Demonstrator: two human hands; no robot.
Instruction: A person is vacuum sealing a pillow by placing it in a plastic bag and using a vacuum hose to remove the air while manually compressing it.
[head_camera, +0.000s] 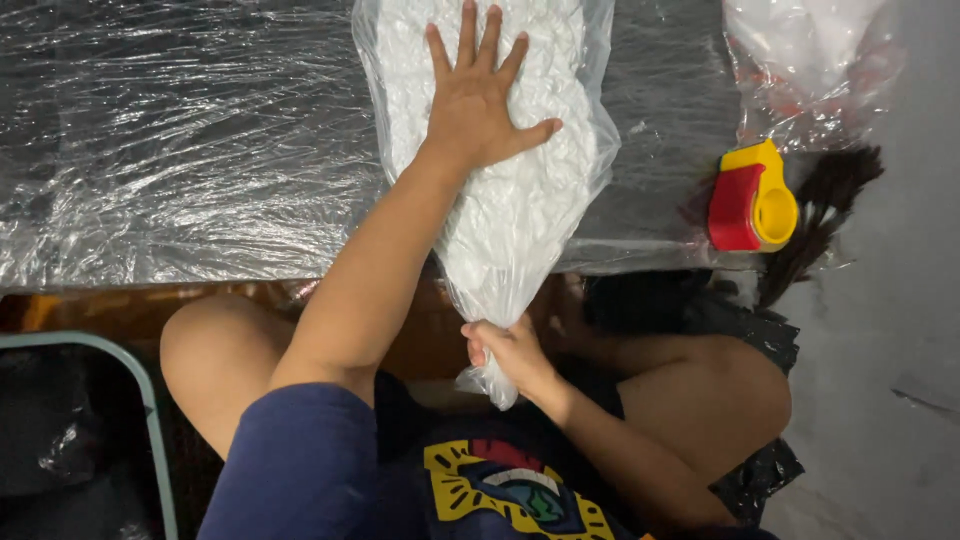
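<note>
The clear bag of white filling (520, 200) lies on the plastic-wrapped table (180, 150), stretching toward twelve o'clock. The left hand (480, 100) presses flat, fingers spread, on top — the right hand (510, 350) pinches the gathered neck at six. It looks like air is being squeezed out; sealing likely calls for the tape dispenser (750, 200) at three o'clock.

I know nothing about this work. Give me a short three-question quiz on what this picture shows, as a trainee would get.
1. True or false: the left hand lies flat, fingers spread, on the clear bag of white filling.
2. What does the right hand grip?
A. the tape dispenser
B. the bag's gathered neck
C. the table edge
3. Name the colours of the tape dispenser on the plastic-wrapped table.

Key
1. True.
2. B: it pinches the twisted neck below the table edge.
3. Red and yellow.
</note>
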